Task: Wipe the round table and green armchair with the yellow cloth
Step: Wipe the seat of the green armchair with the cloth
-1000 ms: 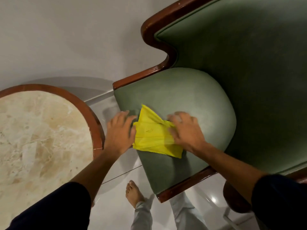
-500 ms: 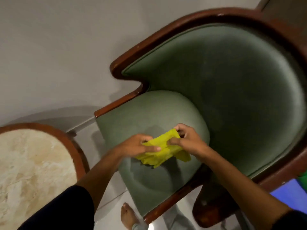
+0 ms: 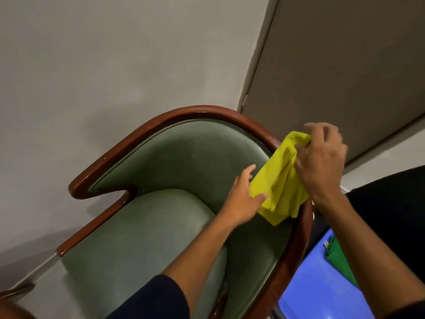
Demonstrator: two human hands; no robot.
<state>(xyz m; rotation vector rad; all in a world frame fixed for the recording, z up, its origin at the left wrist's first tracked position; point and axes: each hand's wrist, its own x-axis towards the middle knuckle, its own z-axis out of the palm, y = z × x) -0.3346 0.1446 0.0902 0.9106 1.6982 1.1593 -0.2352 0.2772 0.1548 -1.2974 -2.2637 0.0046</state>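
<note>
The green armchair (image 3: pixel 165 231) with a dark wooden frame fills the middle of the view. The yellow cloth (image 3: pixel 279 180) hangs against the right side of the backrest, near the wooden top rail. My right hand (image 3: pixel 322 162) grips its bunched upper end. My left hand (image 3: pixel 243 199) holds its lower left edge between thumb and fingers. Only a sliver of the round table's wooden rim (image 3: pixel 13 302) shows at the bottom left corner.
A grey wall stands close behind the chair, and a door panel (image 3: pixel 345 65) is at the upper right. A blue container (image 3: pixel 322 288) with a green cloth (image 3: pixel 340 261) in it sits on the floor right of the chair.
Both hands lifted the cloth off the seat cushion and carried it up and right to the backrest. The view swung up and right, so the round table left the frame.
</note>
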